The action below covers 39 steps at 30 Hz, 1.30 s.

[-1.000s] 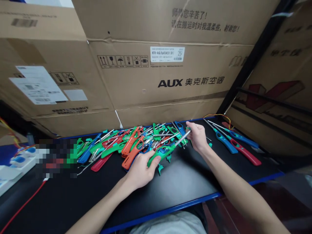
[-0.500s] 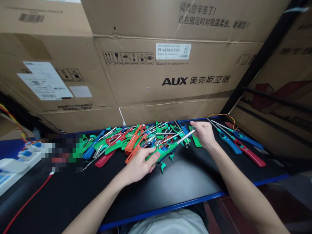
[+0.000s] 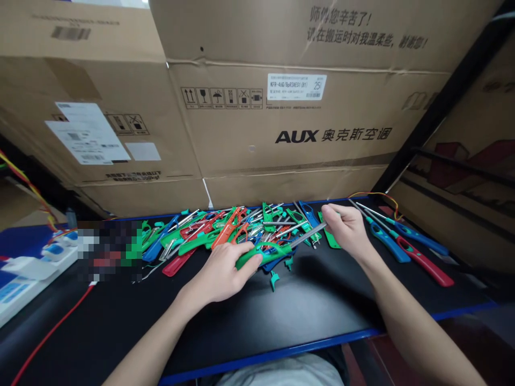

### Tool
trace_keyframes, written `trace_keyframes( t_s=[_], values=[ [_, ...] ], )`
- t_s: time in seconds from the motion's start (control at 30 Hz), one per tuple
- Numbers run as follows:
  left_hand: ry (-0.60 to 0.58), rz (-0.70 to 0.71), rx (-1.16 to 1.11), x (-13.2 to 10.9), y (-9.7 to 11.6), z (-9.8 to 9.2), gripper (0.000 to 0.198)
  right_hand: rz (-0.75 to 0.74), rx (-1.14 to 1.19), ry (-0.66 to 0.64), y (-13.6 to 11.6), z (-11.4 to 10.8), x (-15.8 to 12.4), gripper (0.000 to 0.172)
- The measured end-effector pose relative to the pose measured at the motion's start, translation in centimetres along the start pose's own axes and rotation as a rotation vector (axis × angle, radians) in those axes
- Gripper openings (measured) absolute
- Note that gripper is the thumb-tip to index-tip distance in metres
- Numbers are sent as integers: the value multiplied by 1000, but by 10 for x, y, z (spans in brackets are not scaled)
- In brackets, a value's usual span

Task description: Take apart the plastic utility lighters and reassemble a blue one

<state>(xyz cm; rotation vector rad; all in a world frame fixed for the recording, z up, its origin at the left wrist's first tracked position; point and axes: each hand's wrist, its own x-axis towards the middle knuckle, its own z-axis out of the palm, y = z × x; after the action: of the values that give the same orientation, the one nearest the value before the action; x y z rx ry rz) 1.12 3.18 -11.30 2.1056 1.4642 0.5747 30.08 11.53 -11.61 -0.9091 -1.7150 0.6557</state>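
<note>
Held across both hands is a green long-nosed gas lighter [image 3: 273, 251] with a metal tube. My left hand [image 3: 225, 273] is closed round its handle, thumb along the near side. At the far end of the tube, my right hand [image 3: 344, 228] pinches the metal tip, which its fingers hide. Behind them lies a heap of lighter parts [image 3: 225, 230]: green, red, orange and blue handle shells and metal tubes. Two small teal clips [image 3: 274, 280] rest on the black table [image 3: 322, 305] just below the held lighter.
Several whole-looking lighters, blue and red [image 3: 424, 261], lie at the right. A large cardboard box [image 3: 241, 166] stands behind the heap. On the left are a white power strip [image 3: 36, 284] and a red cable [image 3: 56, 329]. The table has a blue edge [image 3: 281, 354].
The whole view has shifted slightly, so things appear farther right. Both hands keep their grip on the green lighter, whose tube now looks a little less steeply tilted.
</note>
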Motion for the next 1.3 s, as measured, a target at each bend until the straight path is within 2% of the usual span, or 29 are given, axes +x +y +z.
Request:
trace_keyframes(
  t_s=[0.17,0.3,0.43,0.5,0.6,0.7,0.8,0.87,1.0,1.07,1.2,1.3],
  values=[
    [-102,-62,-71,-3,2,-3,34,-2,1,-132,-20,20,-13,55],
    [-101,-104,-123,0,3,2,41,45,44,-18,-24,16,-15,50],
    [-88,-164,-358,4,1,5,46,113,94,66,-21,4,-8,49],
    [-99,-174,-446,4,0,6,46,136,108,34,-18,-3,-5,49],
    [-111,-152,-482,5,-2,6,45,158,128,-147,-14,-14,-4,45],
    [-141,-106,-461,4,-6,4,34,199,161,-359,-14,-23,-5,41],
    [-139,-52,-347,2,-7,3,34,189,109,-446,-18,-25,-8,39],
    [-104,-27,-232,0,-5,2,38,105,22,-463,-22,-25,-9,35],
    [-28,75,-52,-3,3,1,32,-53,-120,-463,-30,-22,-12,27],
    [-23,95,0,-3,7,3,34,-88,-149,-463,-33,-21,-12,25],
    [-33,33,4,1,8,7,45,-119,-161,-456,-34,-21,-11,23],
    [-15,20,17,5,7,11,34,-116,-157,-456,-35,-21,-11,23]
  ],
)
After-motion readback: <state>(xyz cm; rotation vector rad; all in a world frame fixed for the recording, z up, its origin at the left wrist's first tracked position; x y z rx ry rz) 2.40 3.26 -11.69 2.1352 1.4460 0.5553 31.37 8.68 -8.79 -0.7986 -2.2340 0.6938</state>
